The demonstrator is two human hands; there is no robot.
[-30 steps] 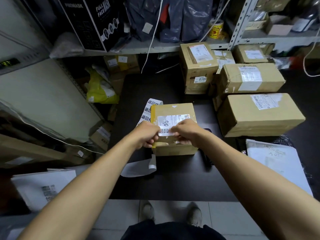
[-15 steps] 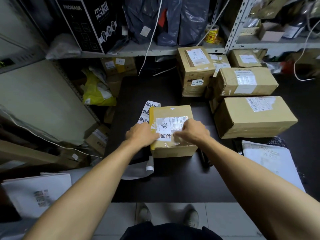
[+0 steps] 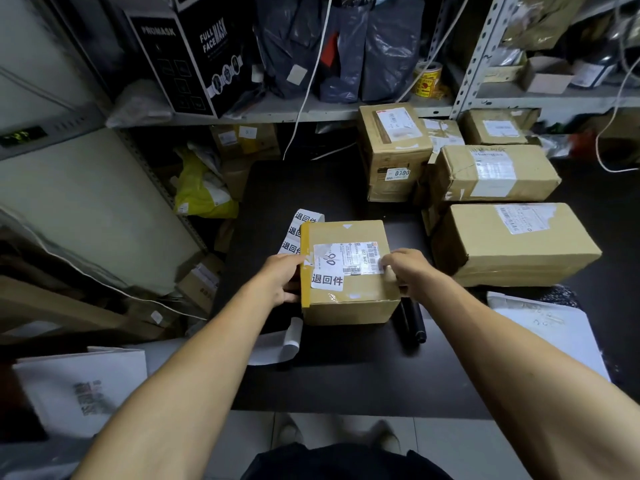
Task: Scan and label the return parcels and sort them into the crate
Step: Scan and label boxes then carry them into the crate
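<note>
The black counter [image 3: 346, 375] fills the middle of my view, with metal shelving [image 3: 311, 114] behind it. A stack of brown parcels [image 3: 512, 244] crowds the counter's far right corner and right edge. The parcel I'm working [image 3: 349, 271] sits mid-counter, closer to the left edge than the right.

A second ago both hands were bunched over its top face, smoothing something down. Now they have slid apart to the sides. My left hand [image 3: 280, 277] wraps the parcel's left edge, fingers curled round it; that grip is pinching the box wall. My right hand [image 3: 407, 270] hooks over the right edge, fingertips on the end of the shipping label [image 3: 349, 258], also clamped on the box.

With the hands clear, the white return sticker [image 3: 327, 280] shows stuck flat at the top face's near left corner, just under the shipping label. The strip of spare stickers [image 3: 303, 225] lies behind the parcel's far left corner.

I judge labelling finished here; the two-sided hold suggests a lift toward the crate, which I cannot see.
</note>
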